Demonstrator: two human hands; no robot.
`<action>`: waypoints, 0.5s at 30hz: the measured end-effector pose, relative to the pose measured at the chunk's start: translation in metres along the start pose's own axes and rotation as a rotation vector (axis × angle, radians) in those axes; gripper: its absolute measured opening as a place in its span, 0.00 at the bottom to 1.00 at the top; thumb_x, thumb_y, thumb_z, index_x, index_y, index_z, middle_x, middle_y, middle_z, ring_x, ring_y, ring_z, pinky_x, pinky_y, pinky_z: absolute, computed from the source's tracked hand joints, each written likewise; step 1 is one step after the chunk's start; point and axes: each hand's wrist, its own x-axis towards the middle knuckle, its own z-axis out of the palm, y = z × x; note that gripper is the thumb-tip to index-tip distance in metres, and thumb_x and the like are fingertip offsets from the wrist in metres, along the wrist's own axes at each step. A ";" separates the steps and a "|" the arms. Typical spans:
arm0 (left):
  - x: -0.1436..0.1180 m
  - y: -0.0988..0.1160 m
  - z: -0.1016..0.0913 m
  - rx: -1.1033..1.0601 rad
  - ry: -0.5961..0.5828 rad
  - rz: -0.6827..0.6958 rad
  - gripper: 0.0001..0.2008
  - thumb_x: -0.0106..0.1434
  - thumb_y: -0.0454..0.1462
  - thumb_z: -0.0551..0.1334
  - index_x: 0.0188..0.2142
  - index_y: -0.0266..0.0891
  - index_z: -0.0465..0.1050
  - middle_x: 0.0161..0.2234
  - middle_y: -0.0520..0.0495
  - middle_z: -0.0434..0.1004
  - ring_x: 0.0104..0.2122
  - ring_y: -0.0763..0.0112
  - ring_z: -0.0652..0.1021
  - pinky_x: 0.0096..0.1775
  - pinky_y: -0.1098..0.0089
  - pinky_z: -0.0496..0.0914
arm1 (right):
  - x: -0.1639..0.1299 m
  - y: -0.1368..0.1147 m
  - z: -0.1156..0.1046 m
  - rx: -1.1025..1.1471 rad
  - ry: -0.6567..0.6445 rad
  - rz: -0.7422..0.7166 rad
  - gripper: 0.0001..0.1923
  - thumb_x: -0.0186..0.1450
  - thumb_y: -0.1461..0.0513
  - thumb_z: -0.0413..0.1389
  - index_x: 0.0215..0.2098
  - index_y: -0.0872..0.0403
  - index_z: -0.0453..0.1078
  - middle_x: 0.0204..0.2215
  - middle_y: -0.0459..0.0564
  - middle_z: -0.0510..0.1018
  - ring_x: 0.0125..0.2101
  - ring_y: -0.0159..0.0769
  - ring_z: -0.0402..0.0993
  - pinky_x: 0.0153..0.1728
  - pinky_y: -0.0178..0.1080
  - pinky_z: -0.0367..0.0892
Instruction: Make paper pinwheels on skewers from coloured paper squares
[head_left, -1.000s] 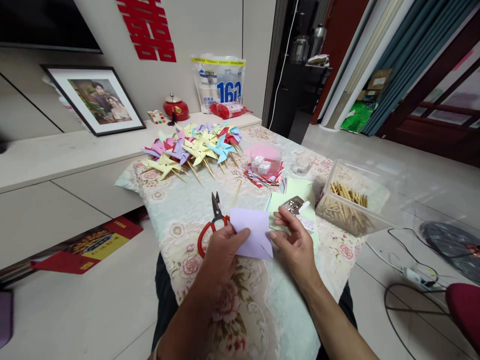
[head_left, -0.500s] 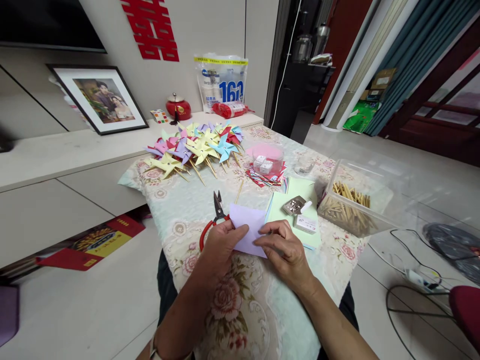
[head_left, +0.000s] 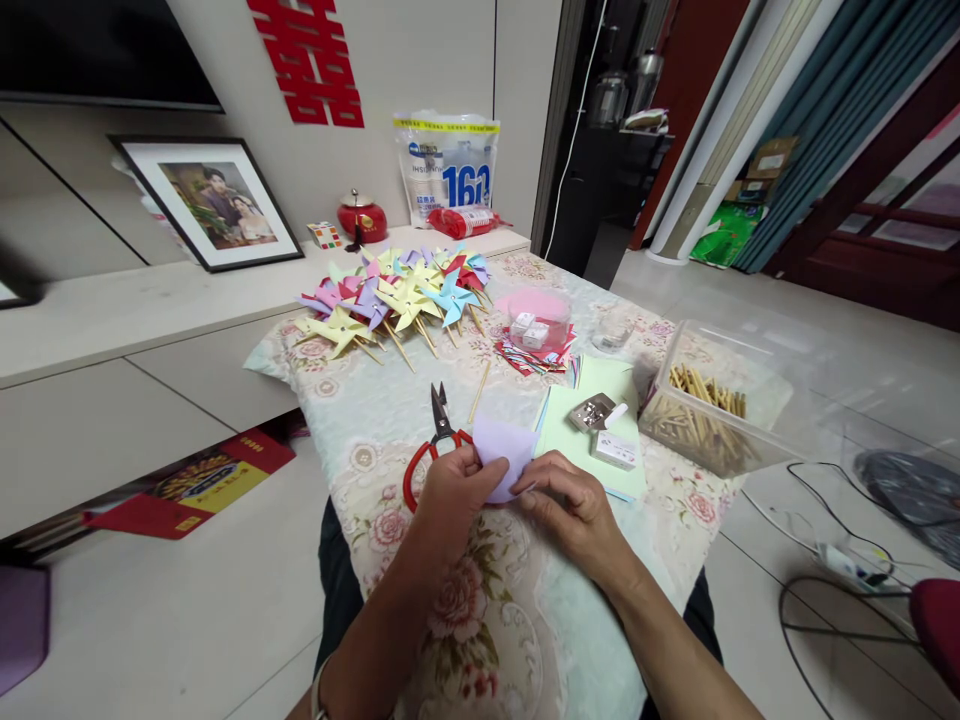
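While pinching the lilac paper sheet (head_left: 501, 442) with the left hand (head_left: 454, 497), pressing from above by thumb, also curling in its near-right part with the right hand (head_left: 574, 508), seemingly with a closed fingertip grip there too. Held over the near worktop (head_left: 570, 620), just right of the red-handled scissors (head_left: 442, 428). Bowed now, flat a moment ago; so, apparently, into the bending step.

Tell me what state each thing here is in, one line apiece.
Purple paper: bent, pinched by the left hand and right hand.
Scissors: lying down, blades apparently slightly parted.
Pinwheels: assembled, lying in a pile.
Clear bin: open, holding sticks.
Green paper: lying flat, bearing a small white box.
Red jar: lidded.
Picture frame: propped up.
Television: screen dark.
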 end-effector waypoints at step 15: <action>-0.003 -0.007 0.007 0.055 0.021 0.045 0.10 0.47 0.39 0.71 0.20 0.38 0.71 0.18 0.54 0.74 0.19 0.74 0.72 0.25 0.73 0.68 | -0.002 0.006 -0.002 0.257 0.025 0.318 0.10 0.63 0.55 0.63 0.29 0.52 0.75 0.28 0.46 0.76 0.30 0.36 0.69 0.34 0.38 0.61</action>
